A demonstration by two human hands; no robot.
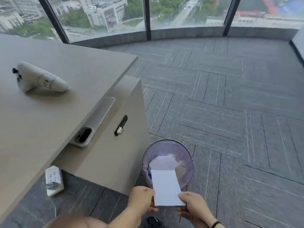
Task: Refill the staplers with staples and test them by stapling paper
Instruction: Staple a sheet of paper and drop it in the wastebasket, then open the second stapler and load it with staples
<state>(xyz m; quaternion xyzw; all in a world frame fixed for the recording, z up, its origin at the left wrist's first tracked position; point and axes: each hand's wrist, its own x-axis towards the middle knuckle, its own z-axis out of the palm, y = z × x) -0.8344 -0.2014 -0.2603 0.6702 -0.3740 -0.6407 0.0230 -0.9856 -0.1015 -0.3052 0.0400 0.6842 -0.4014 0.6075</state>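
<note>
Left hand (142,198) and right hand (192,204) pinch paper (166,187) over bin (189,155), fingers hidden beneath.

Matt white paper (166,186); mesh bin (189,162); matt desk (49,120).

Illumination is even, diffuse daylight entering through the windows (105,15) at 12 o'clock; shadows on the desk (49,112) are soft. Wide-angle distortion bends lines toward the edges. Motion blur smears the carpet (230,112) from 3 to 5 o'clock.
</note>
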